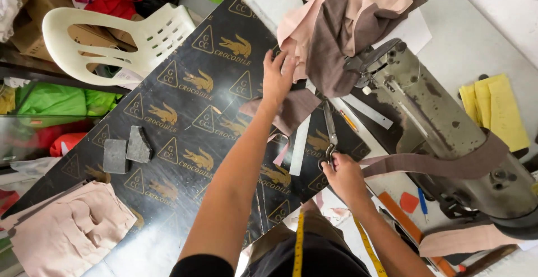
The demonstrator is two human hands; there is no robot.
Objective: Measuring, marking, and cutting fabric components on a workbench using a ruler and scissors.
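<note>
From where I stand, the blades of the scissors (329,134) are partly lost against the dark printed board (185,103) that serves as the worktop, and their handles disappear inside the right hand (343,173), which is clenched around them near the board's right edge. The brown fabric piece (294,110) lies just beyond the scissor tips, its upper part covered by the left hand (278,77), whose fingers press flat on it, open rather than gripping. A heap of pink and brown cloth (342,19) hangs over the far end of the board and hides the head of the old sewing machine (443,126); its base is cut off at the right. A yellow tape measure (298,243) hangs round the person's neck, its ends out of sight. Two grey stone blocks (126,149) sit near the board's left edge, well apart from both hands, with folded pink fabric (67,226) at the near left corner.
</note>
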